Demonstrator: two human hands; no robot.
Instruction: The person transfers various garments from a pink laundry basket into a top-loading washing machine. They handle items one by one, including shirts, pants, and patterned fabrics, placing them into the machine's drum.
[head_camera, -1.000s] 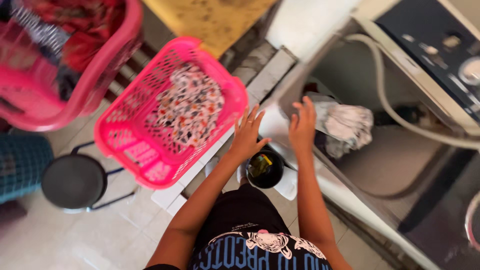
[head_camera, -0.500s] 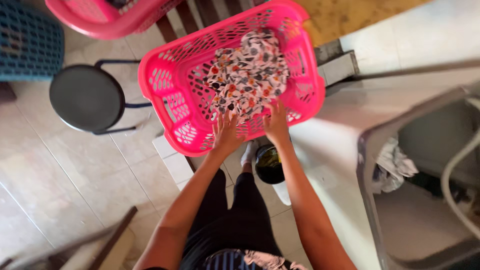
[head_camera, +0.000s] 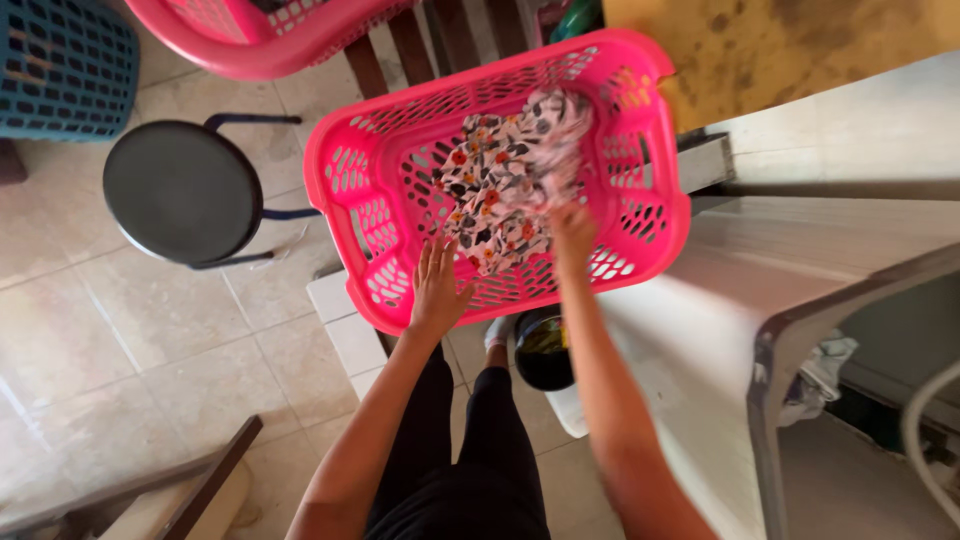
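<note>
At far left we list a blue lattice basket (head_camera: 62, 62) on the tiled floor (head_camera: 120, 330), with a round black stool (head_camera: 182, 192) on dark metal legs just beside it. At the bottom left corner we note a dark wooden frame edge (head_camera: 205, 480). Along the top edge sits a second pink basket (head_camera: 270, 35), only partly in view. Next, at centre, we record the pink laundry basket (head_camera: 655, 215), perforated and rectangular, resting on a white ledge (head_camera: 345, 325). Our left hand (head_camera: 436, 290) lies flat against its near rim, fingers spread and apart, clamped on nothing. Inside the basket lies a floral cloth (head_camera: 495, 190), white with red and dark flowers, bunched toward the middle and far side. Our right hand (head_camera: 572, 228) reaches into the basket and touches the cloth's near edge; it is blurred, so we cannot tell whether the fingers are closed on the fabric. Below the basket, between our arms, stands a dark round pot (head_camera: 545, 350). At right we list the pale top of a washing machine (head_camera: 720, 330), with a crumpled light cloth (head_camera: 820, 370) in its tub.
</note>
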